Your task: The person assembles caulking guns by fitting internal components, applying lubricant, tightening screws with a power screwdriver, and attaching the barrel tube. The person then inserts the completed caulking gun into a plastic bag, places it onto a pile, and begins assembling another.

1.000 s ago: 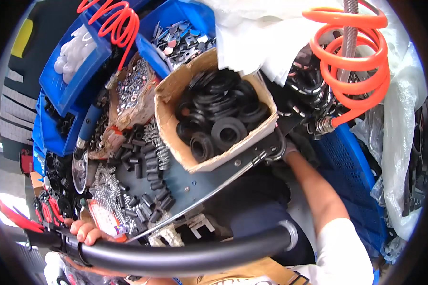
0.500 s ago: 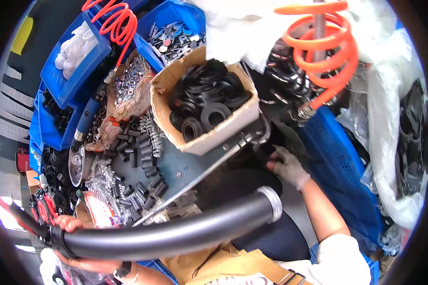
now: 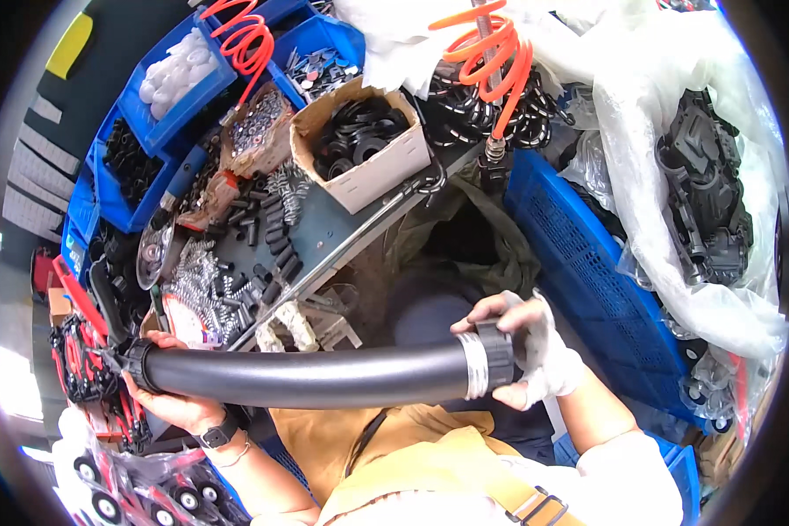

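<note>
A curved black tube (image 3: 307,379) lies crosswise before my body. My left hand (image 3: 174,405) is closed around its left end, by a dark collar (image 3: 138,364) with a red and black handle part (image 3: 92,302) attached. At the tube's right end sits a white threaded band (image 3: 475,365). Against that band is a black ribbed ring (image 3: 500,354). My gloved right hand (image 3: 539,351) grips the ring with thumb and fingers bent around it; bare fingertips show.
A cardboard box (image 3: 368,180) of black rings stands on the bench (image 3: 329,232) among springs and short black tubes. Blue bins (image 3: 171,123) line the back left. Coiled orange hoses (image 3: 491,53) hang overhead. A blue crate (image 3: 587,272) stands on the right.
My right hand has come from the bench's underside to the tube's right end, where a black ring now sits. The tube has levelled out, and the view has shifted.
</note>
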{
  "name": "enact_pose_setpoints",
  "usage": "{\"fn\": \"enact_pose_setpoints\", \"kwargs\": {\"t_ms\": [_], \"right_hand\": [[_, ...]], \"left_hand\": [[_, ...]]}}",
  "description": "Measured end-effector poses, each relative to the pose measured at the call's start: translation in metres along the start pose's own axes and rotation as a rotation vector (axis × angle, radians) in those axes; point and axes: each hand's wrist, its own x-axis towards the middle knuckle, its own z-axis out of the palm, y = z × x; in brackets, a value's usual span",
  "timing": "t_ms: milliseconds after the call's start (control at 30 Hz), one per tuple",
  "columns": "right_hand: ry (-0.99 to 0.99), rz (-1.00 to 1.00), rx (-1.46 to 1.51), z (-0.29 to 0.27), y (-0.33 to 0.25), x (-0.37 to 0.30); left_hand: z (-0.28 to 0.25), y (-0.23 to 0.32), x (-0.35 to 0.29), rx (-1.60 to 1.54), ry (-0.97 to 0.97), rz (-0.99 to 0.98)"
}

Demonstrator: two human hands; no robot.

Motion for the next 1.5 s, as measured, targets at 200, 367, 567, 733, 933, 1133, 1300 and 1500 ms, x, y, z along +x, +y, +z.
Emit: {"fn": "enact_pose_setpoints", "kwargs": {"t_ms": [200, 367, 567, 733, 933, 1133, 1300, 1500], "right_hand": [[-0.069, -0.198, -0.213, 0.005, -0.026, -0.001], [-0.086, -0.205, -0.326, 0.007, -0.036, -0.008], [-0.420, -0.748, -1.023, -0.004, -0.030, -0.011], [-0.438, -0.748, -0.824, -0.001, -0.024, -0.010], [-0.600, -1.037, -1.151, 0.002, -0.040, 0.008], [-0.321, -0.609, -0.552, 0.018, -0.011, -0.008], [0.180, 0.881, 0.367, 0.045, -0.032, -0.021], [0.139, -0.465, -0.843, 0.048, 0.000, 0.021]], "left_hand": [[-0.017, 0.004, -0.016, 0.033, 0.115, 0.006], [-0.021, 0.009, -0.023, 0.048, 0.111, -0.020], [-0.014, 0.011, -0.021, 0.128, 0.228, -0.043], [-0.022, 0.012, -0.013, 0.141, 0.289, -0.013], [-0.014, 0.017, -0.012, 0.096, 0.250, -0.093], [-0.022, 0.017, -0.004, 0.124, 0.263, -0.002], [-0.012, 0.014, -0.010, 0.137, 0.234, 0.107], [0.011, 0.012, 0.006, 0.254, 0.255, 0.215]]}}
